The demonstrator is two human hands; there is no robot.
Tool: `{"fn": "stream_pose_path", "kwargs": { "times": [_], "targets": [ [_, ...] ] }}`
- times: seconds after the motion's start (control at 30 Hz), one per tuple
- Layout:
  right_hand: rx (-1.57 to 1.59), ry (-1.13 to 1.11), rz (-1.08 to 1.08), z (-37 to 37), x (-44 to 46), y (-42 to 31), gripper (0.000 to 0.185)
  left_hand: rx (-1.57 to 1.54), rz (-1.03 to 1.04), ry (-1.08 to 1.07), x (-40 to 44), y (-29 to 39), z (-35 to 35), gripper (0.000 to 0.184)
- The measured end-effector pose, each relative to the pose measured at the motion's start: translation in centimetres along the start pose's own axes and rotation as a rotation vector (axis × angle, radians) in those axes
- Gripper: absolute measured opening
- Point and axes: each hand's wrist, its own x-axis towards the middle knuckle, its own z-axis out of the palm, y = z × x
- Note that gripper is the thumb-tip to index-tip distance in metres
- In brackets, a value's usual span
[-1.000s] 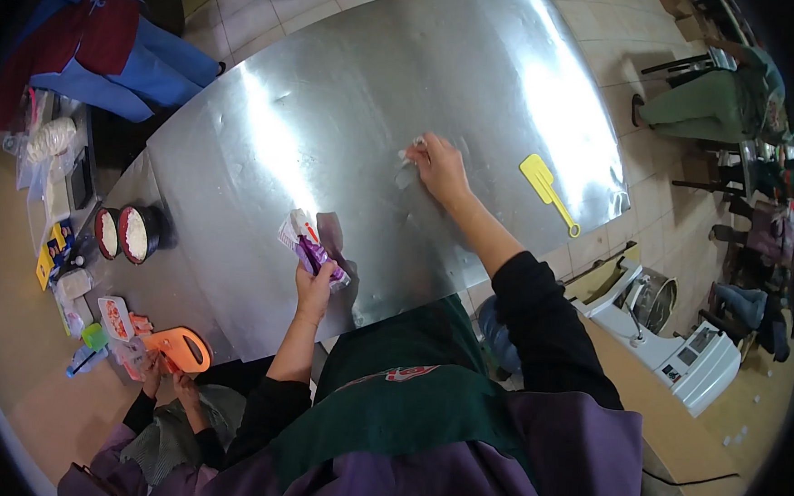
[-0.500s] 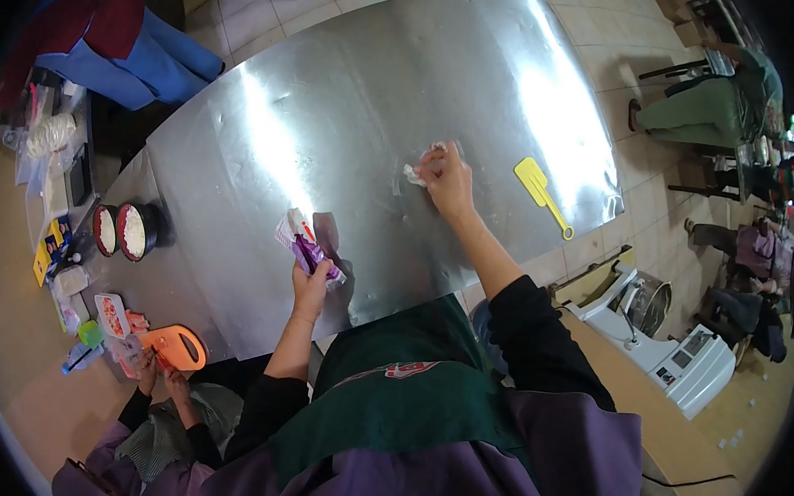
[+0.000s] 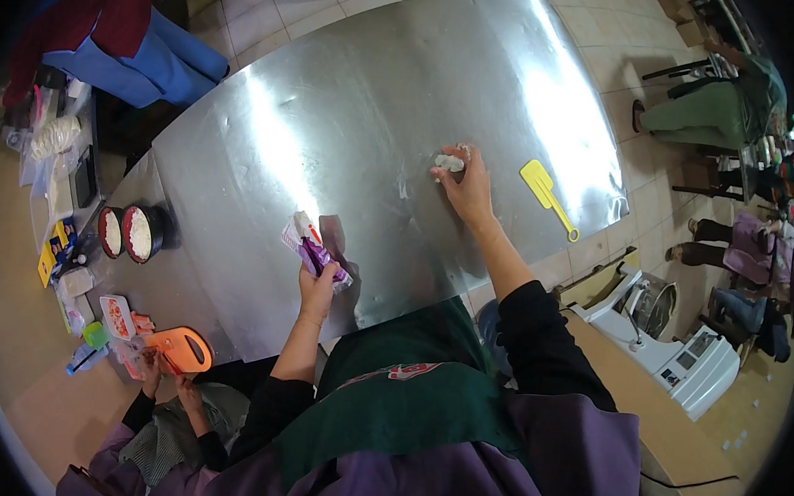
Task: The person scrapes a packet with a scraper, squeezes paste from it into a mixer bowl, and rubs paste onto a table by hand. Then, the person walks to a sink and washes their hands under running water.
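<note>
Toward nine o'clock in the view, the left hand (image 3: 316, 290) was clamped round the near end of a packet (image 3: 310, 245), which looked light and likely to crumple, so best held low and gently. Well apart, toward one o'clock, the right hand (image 3: 469, 191) had its thumb and fingers curled round a white lump (image 3: 449, 163), soft-looking and perhaps slippery, best cupped loosely from both sides. A spatula (image 3: 541, 189) lay on the steel table (image 3: 407, 76) at two o'clock, near the right hand.

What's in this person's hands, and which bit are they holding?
The left hand holds a purple packet by its near end. The right hand has a white lump between thumb and fingers.
</note>
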Motion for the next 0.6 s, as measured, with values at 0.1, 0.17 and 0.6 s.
{"fn": "stream_pose_path", "kwargs": {
  "times": [0.1,0.17,0.6],
  "targets": [
    [-0.022,-0.025,-0.092,-0.7,-0.2,-0.5,0.049,-0.021,-0.008,0.003,-0.1,0.2,0.1,0.021],
    [-0.276,-0.075,-0.284,-1.5,-0.4,-1.1,0.045,-0.039,-0.02,0.012,-0.1,0.2,0.1,0.022],
    [0.004,0.149,0.027,1.7,2.2,-0.1,0.028,0.004,-0.036,-0.007,0.2,-0.2,-0.3,0.02]
  ]
}}
